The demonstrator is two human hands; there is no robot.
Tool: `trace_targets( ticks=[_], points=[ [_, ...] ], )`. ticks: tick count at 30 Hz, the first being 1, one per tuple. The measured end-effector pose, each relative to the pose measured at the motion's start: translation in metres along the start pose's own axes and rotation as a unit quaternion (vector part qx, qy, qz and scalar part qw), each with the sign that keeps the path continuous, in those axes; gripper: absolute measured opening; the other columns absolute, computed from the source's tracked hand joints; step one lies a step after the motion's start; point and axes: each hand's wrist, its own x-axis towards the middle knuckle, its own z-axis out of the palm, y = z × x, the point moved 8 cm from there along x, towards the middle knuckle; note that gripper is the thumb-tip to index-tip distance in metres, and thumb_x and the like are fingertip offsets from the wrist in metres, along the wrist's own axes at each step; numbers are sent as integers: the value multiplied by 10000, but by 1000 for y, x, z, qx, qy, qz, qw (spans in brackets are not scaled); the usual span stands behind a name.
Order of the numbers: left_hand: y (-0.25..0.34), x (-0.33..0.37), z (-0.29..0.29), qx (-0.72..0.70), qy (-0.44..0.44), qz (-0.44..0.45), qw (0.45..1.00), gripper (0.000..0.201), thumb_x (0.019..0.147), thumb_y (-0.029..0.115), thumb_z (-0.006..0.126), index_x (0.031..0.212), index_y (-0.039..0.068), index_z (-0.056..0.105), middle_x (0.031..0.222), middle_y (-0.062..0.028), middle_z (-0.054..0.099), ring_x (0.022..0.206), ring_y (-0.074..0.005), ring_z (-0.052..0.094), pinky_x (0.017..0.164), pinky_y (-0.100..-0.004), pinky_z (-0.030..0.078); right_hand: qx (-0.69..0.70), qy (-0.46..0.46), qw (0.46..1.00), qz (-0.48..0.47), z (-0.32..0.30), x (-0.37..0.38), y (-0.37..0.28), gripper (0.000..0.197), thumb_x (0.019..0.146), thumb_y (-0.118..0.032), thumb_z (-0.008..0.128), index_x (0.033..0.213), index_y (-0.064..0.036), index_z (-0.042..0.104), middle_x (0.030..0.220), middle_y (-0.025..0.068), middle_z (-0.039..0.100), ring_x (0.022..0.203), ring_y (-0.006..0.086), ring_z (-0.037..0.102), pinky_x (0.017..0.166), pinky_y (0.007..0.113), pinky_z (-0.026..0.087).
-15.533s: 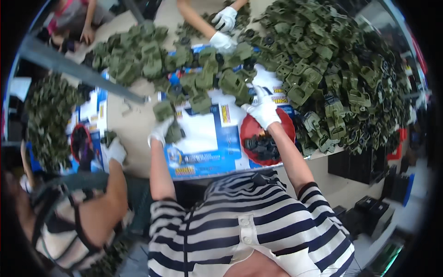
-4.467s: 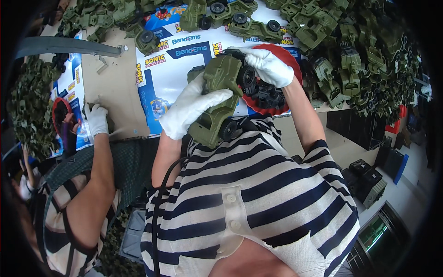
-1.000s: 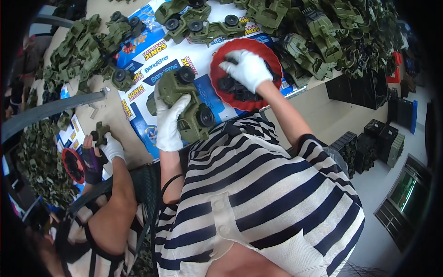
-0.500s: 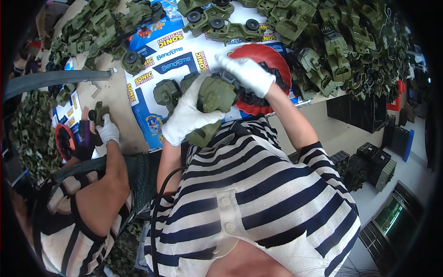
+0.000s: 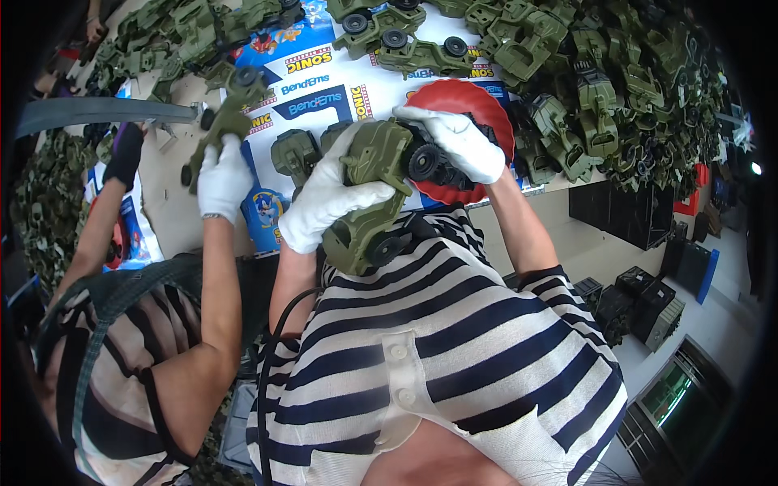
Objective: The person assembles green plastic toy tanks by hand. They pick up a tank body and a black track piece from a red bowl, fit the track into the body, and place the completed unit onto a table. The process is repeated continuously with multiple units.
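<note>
A green toy military truck (image 5: 379, 158) is gripped in my white-gloved left hand (image 5: 324, 211), with fingers and thumb around its body. One black wheel (image 5: 384, 248) shows at the truck's near end, and another black wheel (image 5: 423, 162) at its right side. My white-gloved right hand (image 5: 460, 144) is closed against the far right end of the truck, beside that wheel; its fingertips reach the truck's far edge, and its palm side is hidden. Beneath my right hand is a red scalloped bowl (image 5: 504, 121) holding black wheel parts. Another green truck body (image 5: 295, 155) lies just beyond my left hand.
Green toy vehicles (image 5: 519, 40) are heaped along the far side and right of the table. At left, a co-worker's gloved hand (image 5: 224, 185) holds a green toy vehicle (image 5: 229, 121) near a grey metal bar (image 5: 105, 111). Black crates (image 5: 640, 287) stand at right.
My right hand has shifted slightly right, and the wheel beside it now shows clearly. The truck has turned a little in my left hand. The co-worker's gloved hand has moved up and right.
</note>
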Motion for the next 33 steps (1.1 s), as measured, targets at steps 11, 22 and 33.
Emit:
trace_targets(
  ticks=[11,22,33],
  points=[
    [7,-5,6,2,2,2,1000,842,747,21,814,1456,-8,360,1242,-94,613,1100,-149,600,965,-302,476,136,33,987,79,3,-23,20,590,978,-221,616,1458,41,395,1126,-5,643,748,26,477,693,191,437],
    [-2,-3,5,46,29,-36,998,881,745,43,827,1475,-15,336,1259,-106,606,1120,-157,588,996,-303,455,222,56,972,50,3,-10,24,537,994,-244,579,1422,46,436,1412,122,520,1294,201,498,1099,348,383],
    [-3,-1,7,56,48,-34,997,852,748,54,828,1457,-17,363,1235,-95,615,1082,-142,596,950,-286,485,178,70,980,47,-1,-9,25,479,993,-215,583,1386,42,490,1372,106,560,1255,182,520,1065,326,403]
  ],
)
